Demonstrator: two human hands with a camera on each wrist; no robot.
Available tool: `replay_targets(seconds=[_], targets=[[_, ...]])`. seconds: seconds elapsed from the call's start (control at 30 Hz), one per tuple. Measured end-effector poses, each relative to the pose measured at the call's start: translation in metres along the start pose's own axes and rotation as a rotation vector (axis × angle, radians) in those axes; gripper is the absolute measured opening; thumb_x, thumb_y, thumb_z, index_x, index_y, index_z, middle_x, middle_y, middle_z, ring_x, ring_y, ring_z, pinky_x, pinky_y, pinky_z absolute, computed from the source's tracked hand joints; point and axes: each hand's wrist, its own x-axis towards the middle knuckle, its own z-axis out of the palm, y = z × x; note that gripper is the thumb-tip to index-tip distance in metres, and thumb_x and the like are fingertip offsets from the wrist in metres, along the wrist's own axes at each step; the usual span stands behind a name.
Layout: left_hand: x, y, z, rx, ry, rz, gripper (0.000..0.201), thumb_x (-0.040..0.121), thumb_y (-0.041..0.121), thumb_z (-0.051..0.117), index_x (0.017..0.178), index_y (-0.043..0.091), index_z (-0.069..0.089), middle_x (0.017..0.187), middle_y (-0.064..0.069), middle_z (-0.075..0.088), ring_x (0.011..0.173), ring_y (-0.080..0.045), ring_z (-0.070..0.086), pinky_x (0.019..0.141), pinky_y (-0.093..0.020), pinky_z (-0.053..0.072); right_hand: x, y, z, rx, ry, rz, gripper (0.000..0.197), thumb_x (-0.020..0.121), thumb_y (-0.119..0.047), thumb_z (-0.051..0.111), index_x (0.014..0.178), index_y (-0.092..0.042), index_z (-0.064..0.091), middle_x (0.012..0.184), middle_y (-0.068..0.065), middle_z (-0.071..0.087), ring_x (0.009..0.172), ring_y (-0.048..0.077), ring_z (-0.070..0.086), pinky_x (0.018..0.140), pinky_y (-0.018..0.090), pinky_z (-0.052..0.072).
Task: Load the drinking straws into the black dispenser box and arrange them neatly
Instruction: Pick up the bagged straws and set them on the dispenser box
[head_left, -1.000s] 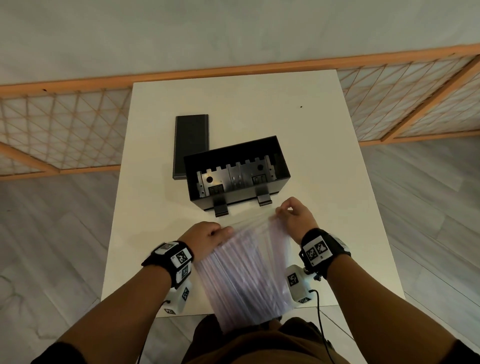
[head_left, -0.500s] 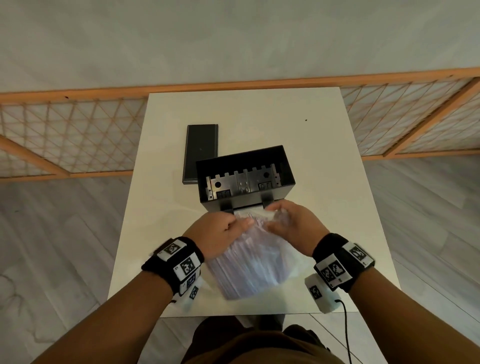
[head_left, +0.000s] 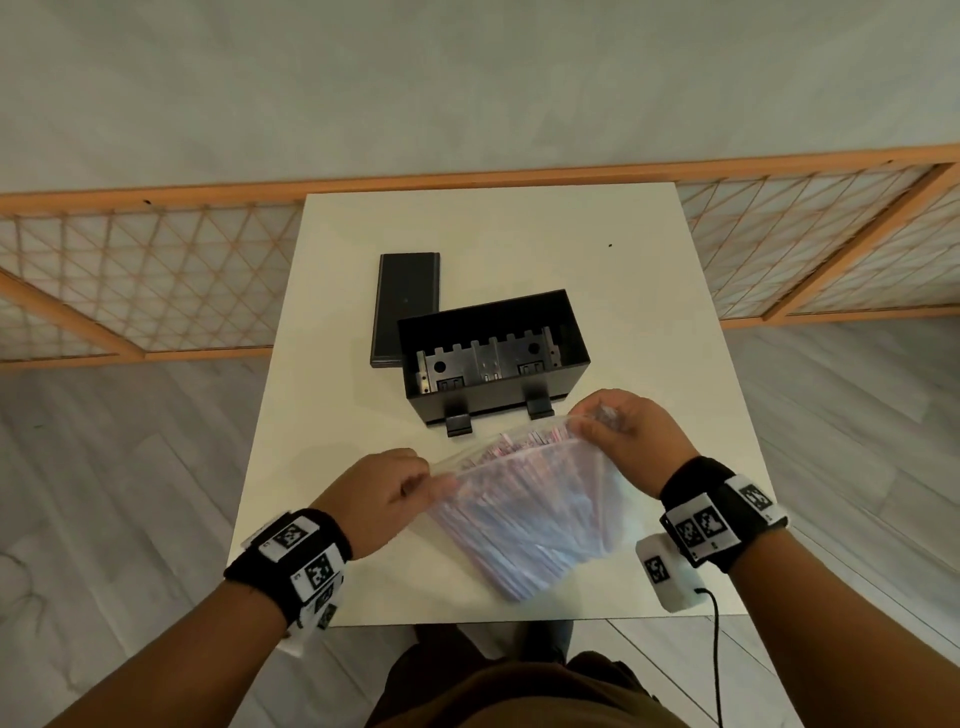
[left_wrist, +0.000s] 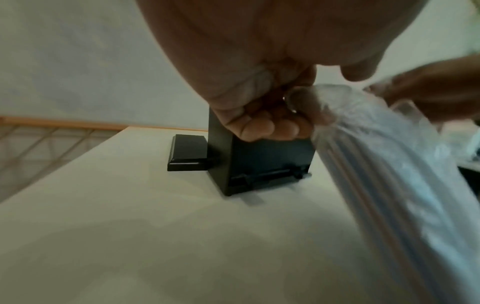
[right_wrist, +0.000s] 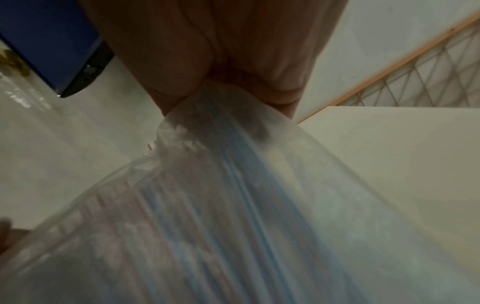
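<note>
A clear plastic bag (head_left: 535, 514) full of wrapped drinking straws (head_left: 524, 444) is held over the near part of the white table (head_left: 649, 322). My left hand (head_left: 395, 486) pinches the bag's left top corner, and my right hand (head_left: 613, 426) pinches its right top corner, stretching the mouth wide. The black dispenser box (head_left: 493, 358) stands open just beyond the hands, its metal mechanism visible inside and no straws in it. In the left wrist view the left hand (left_wrist: 280, 123) grips the bag (left_wrist: 389, 174) before the box (left_wrist: 262, 162). The right wrist view shows the bag (right_wrist: 233, 205) up close.
The box's black lid (head_left: 406, 309) lies flat on the table behind the box's left end. A wooden lattice railing (head_left: 156, 280) runs behind the table. The table's far and right parts (head_left: 519, 234) are bare.
Both hands moved from the middle of the bag's top to its two corners and pulled apart, so the mouth now gapes and the straw ends show.
</note>
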Motion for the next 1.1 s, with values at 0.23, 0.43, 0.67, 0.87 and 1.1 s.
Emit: replay_targets(seconds=[0.23, 0.43, 0.67, 0.87, 1.1], targets=[[-0.013, 0.053, -0.026, -0.357, 0.27, -0.237, 0.04, 0.093, 0.042, 0.07, 0.067, 0.012, 0.07, 0.066, -0.006, 0.069, 0.064, -0.025, 0.067, 0.07, -0.041, 0.058, -0.027, -0.021, -0.007, -0.085, 0.12, -0.132, 0.007, 0.096, -0.026, 0.064, 0.088, -0.027, 0.065, 0.087, -0.013, 0.066, 0.085, -0.001, 0.061, 0.07, 0.008, 0.041], [-0.016, 0.062, -0.031, -0.808, 0.29, -0.342, 0.014, 0.09, 0.005, 0.074, 0.097, 0.015, 0.079, 0.095, -0.005, 0.077, 0.087, -0.013, 0.073, 0.076, -0.02, 0.057, -0.037, -0.019, 0.004, -0.165, 0.158, -0.106, 0.007, 0.095, -0.03, 0.062, 0.088, -0.029, 0.062, 0.087, -0.011, 0.065, 0.082, 0.001, 0.06, 0.066, 0.017, 0.042], [-0.016, 0.056, -0.029, -1.431, 0.334, -0.524, 0.035, 0.089, -0.019, 0.045, 0.085, 0.012, 0.061, 0.072, -0.004, 0.06, 0.078, -0.018, 0.067, 0.068, -0.028, 0.061, -0.04, -0.006, 0.021, -0.272, 0.161, 0.005, 0.005, 0.093, -0.023, 0.057, 0.09, -0.027, 0.06, 0.091, -0.006, 0.06, 0.076, 0.009, 0.057, 0.065, 0.026, 0.044], [-0.021, 0.053, -0.022, -1.536, 0.351, -0.598, 0.028, 0.079, -0.011, 0.033, 0.071, 0.015, 0.036, 0.067, -0.006, 0.038, 0.052, -0.02, 0.053, 0.074, -0.036, 0.045, -0.045, -0.006, 0.027, -0.268, 0.138, 0.043, 0.012, 0.097, -0.026, 0.054, 0.087, -0.022, 0.058, 0.086, -0.003, 0.062, 0.07, 0.011, 0.056, 0.059, 0.023, 0.038], [-0.024, 0.053, -0.009, -1.068, 0.326, -0.579, 0.024, 0.092, 0.011, 0.061, 0.115, 0.018, 0.064, 0.092, -0.001, 0.072, 0.082, -0.019, 0.071, 0.078, -0.042, 0.058, -0.052, -0.025, 0.039, 0.125, 0.052, 0.217, 0.02, 0.102, -0.032, 0.048, 0.091, -0.018, 0.057, 0.084, 0.004, 0.069, 0.061, 0.021, 0.072, 0.053, 0.036, 0.058]])
